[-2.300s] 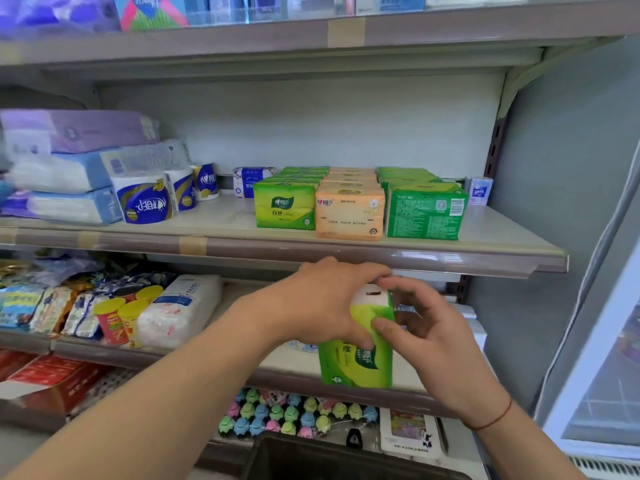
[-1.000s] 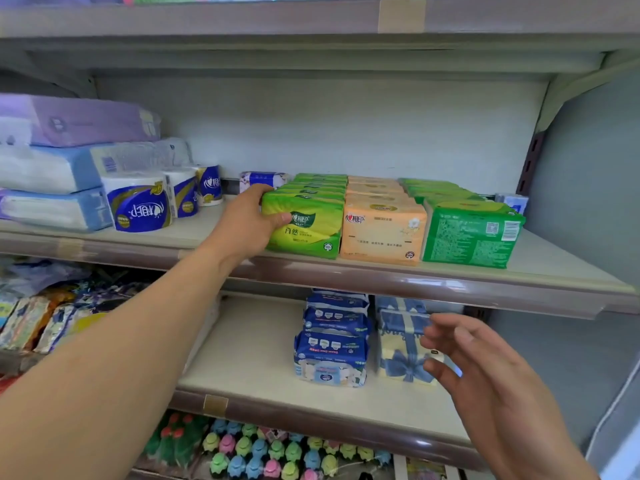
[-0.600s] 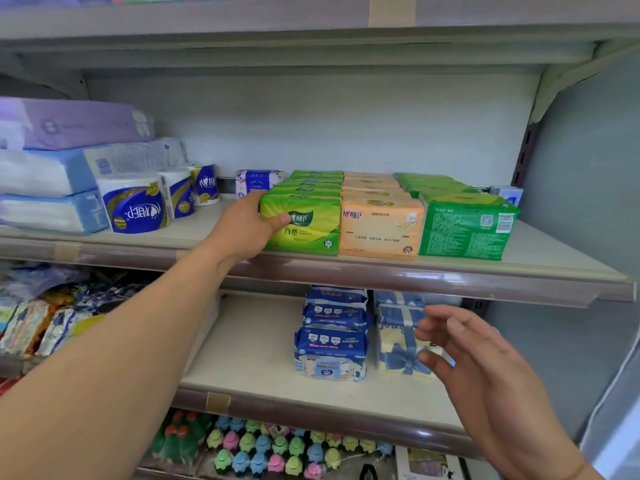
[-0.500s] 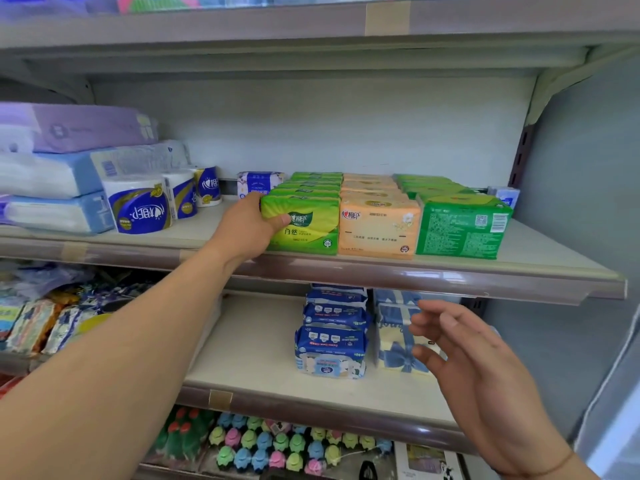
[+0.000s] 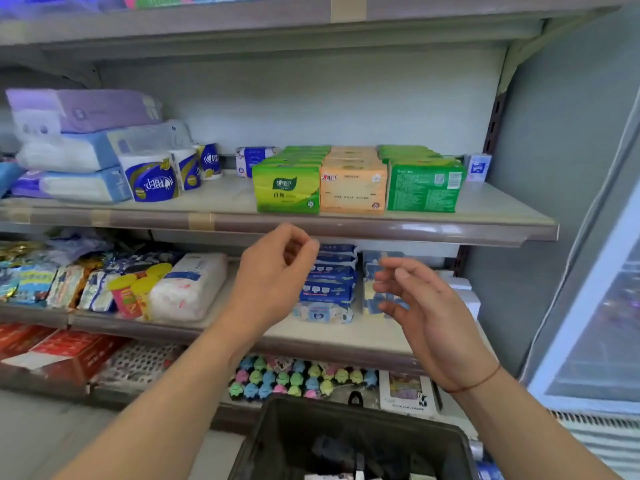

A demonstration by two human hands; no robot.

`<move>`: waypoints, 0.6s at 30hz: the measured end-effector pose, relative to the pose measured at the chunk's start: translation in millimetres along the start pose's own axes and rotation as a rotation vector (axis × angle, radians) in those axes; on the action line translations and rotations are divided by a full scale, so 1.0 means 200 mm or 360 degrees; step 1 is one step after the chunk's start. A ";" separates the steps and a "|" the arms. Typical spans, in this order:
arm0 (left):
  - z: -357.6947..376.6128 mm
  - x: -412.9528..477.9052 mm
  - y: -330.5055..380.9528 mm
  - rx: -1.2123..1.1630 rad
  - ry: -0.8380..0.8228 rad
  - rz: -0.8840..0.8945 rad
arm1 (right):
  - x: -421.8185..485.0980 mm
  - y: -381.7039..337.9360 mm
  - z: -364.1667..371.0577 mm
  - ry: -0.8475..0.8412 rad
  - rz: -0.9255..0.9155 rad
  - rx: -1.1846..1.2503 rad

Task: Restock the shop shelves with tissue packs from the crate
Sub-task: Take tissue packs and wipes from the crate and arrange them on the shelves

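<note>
Green tissue pack (image 5: pixel 287 188) at the front edge of the shelf (image 5: pixel 228 197)

It touches the orange pack (image 5: pixel 352 188); below that edge our left hand (image 5: pixel 273 275) has loosely curled fingers, our right hand (image 5: pixel 422 306) loosely spread ones, both empty, above the crate (image 5: pixel 363 415).

The left tissue pack (image 5: pixel 286 188) is lime green with a darker green leaf badge. The middle pack (image 5: pixel 352 190) is pale orange with small red print, and the right pack (image 5: pixel 424 188) is deep green with white print. The toilet rolls (image 5: pixel 150 178) are white with navy and yellow wrappers. The shelf edge (image 5: pixel 381 230) is glossy brown, the crate (image 5: pixel 349 441) dark grey, and the wipes (image 5: pixel 329 282) blue and white.
</note>
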State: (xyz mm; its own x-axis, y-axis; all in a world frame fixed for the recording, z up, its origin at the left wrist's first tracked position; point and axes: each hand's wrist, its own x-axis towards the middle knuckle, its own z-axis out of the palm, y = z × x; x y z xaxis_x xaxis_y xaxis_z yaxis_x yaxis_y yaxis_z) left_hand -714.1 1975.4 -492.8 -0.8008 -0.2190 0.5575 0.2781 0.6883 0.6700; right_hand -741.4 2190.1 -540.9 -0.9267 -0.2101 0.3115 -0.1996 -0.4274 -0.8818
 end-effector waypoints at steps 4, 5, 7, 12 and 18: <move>0.12 -0.24 -0.02 -0.0089 -0.0100 -0.0030 | -0.11 0.05 -0.09 0.0020 0.0092 -0.0113; 0.15 -0.30 -0.03 -0.0118 -0.0111 -0.0063 | -0.14 0.08 -0.13 0.0040 0.0124 -0.0134; 0.22 -0.42 -0.06 -0.0159 -0.0140 -0.0125 | -0.21 0.15 -0.19 0.0089 0.0221 -0.0147; 0.41 -0.74 -0.23 -0.0201 -0.0237 -0.0269 | -0.38 0.40 -0.27 0.0144 0.0451 -0.0331; 0.59 -1.09 -0.50 -0.0048 -0.0559 -0.0489 | -0.59 0.73 -0.43 0.0124 0.0796 -0.0818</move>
State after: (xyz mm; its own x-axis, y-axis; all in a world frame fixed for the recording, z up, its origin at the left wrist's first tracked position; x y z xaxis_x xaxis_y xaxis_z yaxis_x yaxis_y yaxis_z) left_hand -630.9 2035.5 -739.6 -0.9781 -0.1584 0.1348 0.0112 0.6069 0.7947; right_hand -688.4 2227.6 -737.7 -0.9625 -0.2008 -0.1826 0.1480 0.1756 -0.9733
